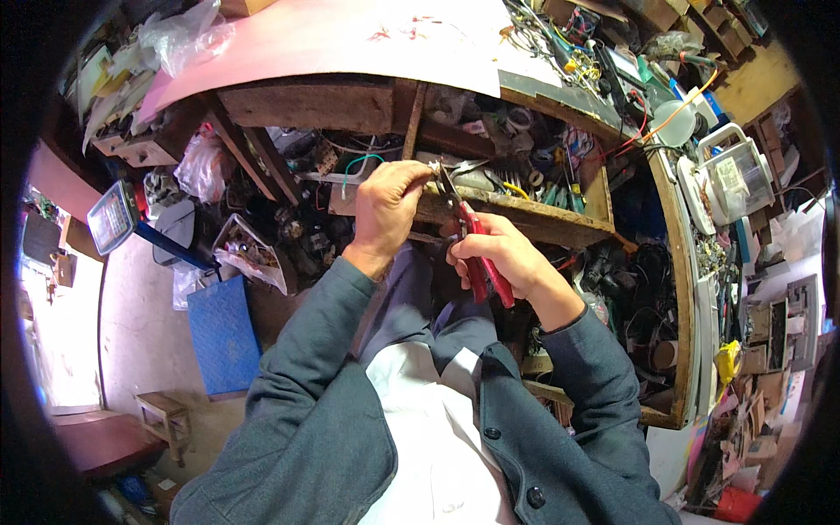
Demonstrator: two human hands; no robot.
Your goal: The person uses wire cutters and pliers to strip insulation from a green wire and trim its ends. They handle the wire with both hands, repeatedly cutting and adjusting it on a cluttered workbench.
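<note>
My left fingers point(408, 178) are closing at their tips on a small pale part point(435, 167); its exact form is too small to tell. My right fingers point(477, 248) are wrapping around a pair of red-handled pliers point(469, 215), closed on the grips. The pliers are slanting away from me and leftward, with the metal nose ending just beside the part at my left fingertips; whether the nose is touching it, I cannot tell.

A wooden drawer point(516, 219) is extending below and to the right of my left fingertips. Inside it, a grey metal tool point(473, 164) is lying just to their right, and a yellow-handled tool point(516, 189) is lying farther right. A green wire point(359, 159) is curving just left of my left fingers.

Beyond both sets of fingers, a pink surface point(297, 48) is carrying small reddish scraps point(381, 35). Well to the left, a blue panel point(219, 337) is showing lower than my left fingers. Well to the right, a clear container point(739, 179) is sitting beyond my right fingers.
</note>
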